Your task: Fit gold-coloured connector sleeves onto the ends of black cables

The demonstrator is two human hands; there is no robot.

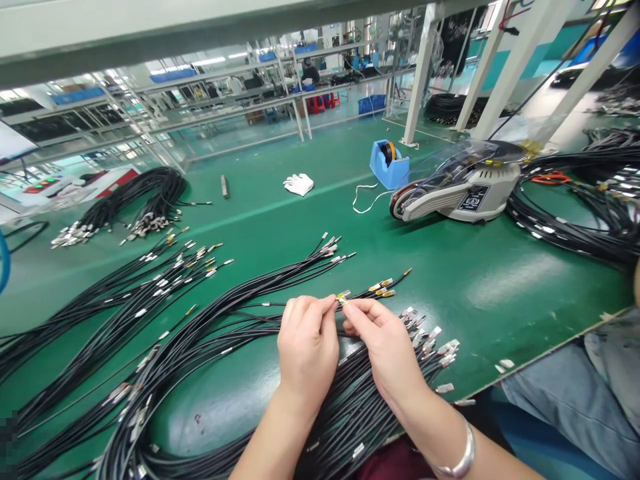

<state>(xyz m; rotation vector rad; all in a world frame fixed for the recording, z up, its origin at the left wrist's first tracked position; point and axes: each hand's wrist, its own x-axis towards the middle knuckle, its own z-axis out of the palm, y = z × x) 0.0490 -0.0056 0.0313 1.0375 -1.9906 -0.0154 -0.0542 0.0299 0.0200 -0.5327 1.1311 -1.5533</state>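
Just above the green bench, my left hand point(307, 343) and my right hand point(385, 340) meet fingertip to fingertip, both pinched closed. Between them is a black cable's end with a small yellow and silvery piece, perhaps tape, on it point(343, 297). The fingers cover part of it. Right beyond them lie several cable ends with yellow bands point(384, 291). A thick curved bundle of black cables point(195, 327) runs to the left of my hands. Under my right forearm spreads another bundle with pale-tagged ends point(425, 340).
A tape dispensing machine point(463, 190) and a blue tape holder point(390, 165) stand at the back right. More cable bundles point(150, 273) lie at left, a coil point(560, 227) at right. A white glove point(299, 184) lies farther back. A person's denim-clad leg point(575, 393) is at right.
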